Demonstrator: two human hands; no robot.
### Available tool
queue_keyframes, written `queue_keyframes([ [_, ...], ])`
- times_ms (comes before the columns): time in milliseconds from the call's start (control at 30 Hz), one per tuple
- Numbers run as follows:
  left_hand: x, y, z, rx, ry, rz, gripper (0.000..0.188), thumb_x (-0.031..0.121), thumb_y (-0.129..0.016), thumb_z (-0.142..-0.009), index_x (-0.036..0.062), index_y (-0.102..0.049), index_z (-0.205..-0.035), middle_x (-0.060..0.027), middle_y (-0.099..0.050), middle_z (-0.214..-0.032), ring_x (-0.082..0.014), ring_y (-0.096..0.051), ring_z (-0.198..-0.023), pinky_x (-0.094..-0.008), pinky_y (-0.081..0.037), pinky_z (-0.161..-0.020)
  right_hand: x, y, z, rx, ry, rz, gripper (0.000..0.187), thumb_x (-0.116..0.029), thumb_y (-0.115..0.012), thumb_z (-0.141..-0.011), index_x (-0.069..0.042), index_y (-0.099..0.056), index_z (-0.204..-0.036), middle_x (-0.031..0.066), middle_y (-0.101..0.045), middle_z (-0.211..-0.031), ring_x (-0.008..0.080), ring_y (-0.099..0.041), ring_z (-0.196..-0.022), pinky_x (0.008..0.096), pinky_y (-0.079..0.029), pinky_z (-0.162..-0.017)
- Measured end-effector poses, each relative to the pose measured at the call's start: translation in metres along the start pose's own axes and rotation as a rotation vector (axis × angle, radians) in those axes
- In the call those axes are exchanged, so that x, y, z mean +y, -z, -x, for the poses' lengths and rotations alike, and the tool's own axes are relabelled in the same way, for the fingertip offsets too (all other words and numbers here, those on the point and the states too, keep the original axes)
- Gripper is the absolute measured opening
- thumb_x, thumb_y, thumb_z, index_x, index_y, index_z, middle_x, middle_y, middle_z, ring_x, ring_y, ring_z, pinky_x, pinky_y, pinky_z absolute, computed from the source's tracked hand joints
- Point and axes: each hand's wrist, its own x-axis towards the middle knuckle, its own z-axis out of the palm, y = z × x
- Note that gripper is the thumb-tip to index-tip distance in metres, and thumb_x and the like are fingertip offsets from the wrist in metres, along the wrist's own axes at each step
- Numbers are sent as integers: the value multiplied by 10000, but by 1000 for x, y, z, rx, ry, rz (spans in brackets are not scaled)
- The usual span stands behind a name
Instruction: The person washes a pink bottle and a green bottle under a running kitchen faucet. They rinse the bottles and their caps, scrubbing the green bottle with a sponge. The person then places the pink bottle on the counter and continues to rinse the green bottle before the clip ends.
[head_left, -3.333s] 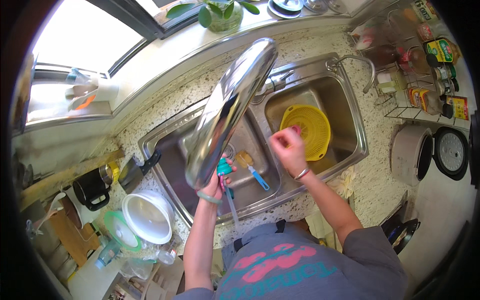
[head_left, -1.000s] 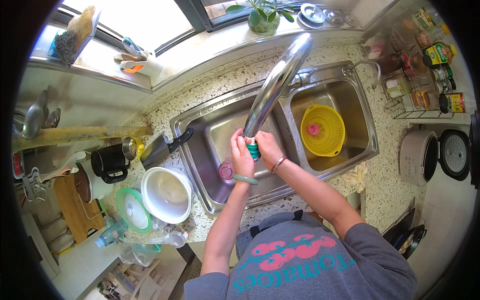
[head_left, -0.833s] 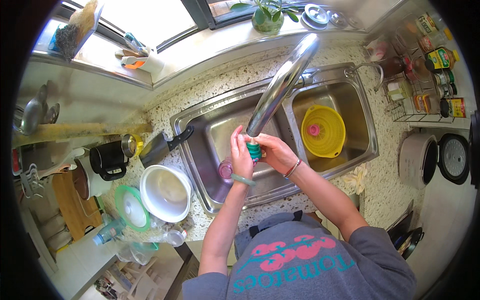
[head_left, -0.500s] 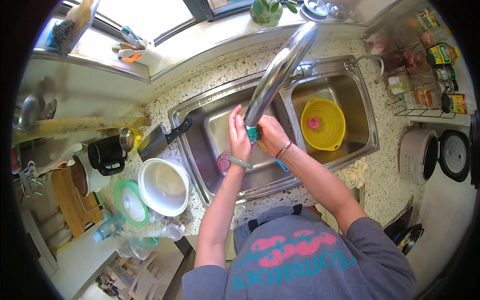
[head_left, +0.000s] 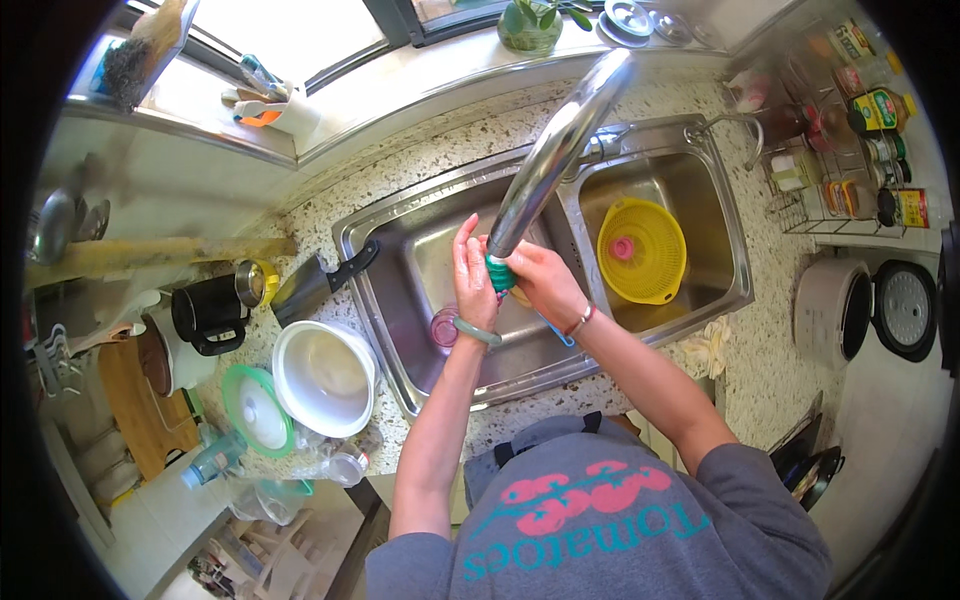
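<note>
Over the left basin of the steel sink (head_left: 391, 297), both my hands meet under the mouth of the chrome faucet (head_left: 560, 140). Between them is a small green ridged piece (head_left: 500, 273), partly covered by fingers. My left hand (head_left: 474, 273) is held against its left side, the fingers pointing upward. My right hand (head_left: 543, 283) grips it from the right with bent fingers. Beneath my left wrist, a clear pinkish jar (head_left: 445, 327) rests in the basin. A thin blue loop or handle (head_left: 557, 330) shows beside my right wrist; its other end is hidden.
A yellow colander (head_left: 662, 268) with a small pink piece (head_left: 622, 248) in it occupies the right basin. Left of the sink lie a cleaver (head_left: 310, 285), a white pot (head_left: 325, 378) and a green-rimmed lid (head_left: 262, 410). A bottle rack (head_left: 840, 210) stands at the right.
My right hand has shifted slightly down and left, around the green piece. More of that piece's green surface now shows. The view has moved a little.
</note>
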Motion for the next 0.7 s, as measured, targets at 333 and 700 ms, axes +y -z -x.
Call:
queue_keyframes([
  [333, -22, 6, -5, -21, -71, -112, 371, 233, -370, -1039, 27, -445, -1338, -65, -522, -1222, -118, -507, -1061, -271, -405, -943, 13, -8, -13, 303, 204, 327, 251, -216, -531, -974, 11, -607, -898, 1, -634, -861, 115, -553, -758, 271, -460, -682],
  [700, -20, 0, -7, -35, -119, -128, 377, 233, -369, -1034, 20, -442, -1336, -95, -501, -1285, -160, -497, -1149, -299, -384, -1003, 19, -4, -6, 274, 325, 519, 193, -190, -540, -958, -20, -632, -962, 25, -651, -916, 118, -589, -834, 258, -468, -762],
])
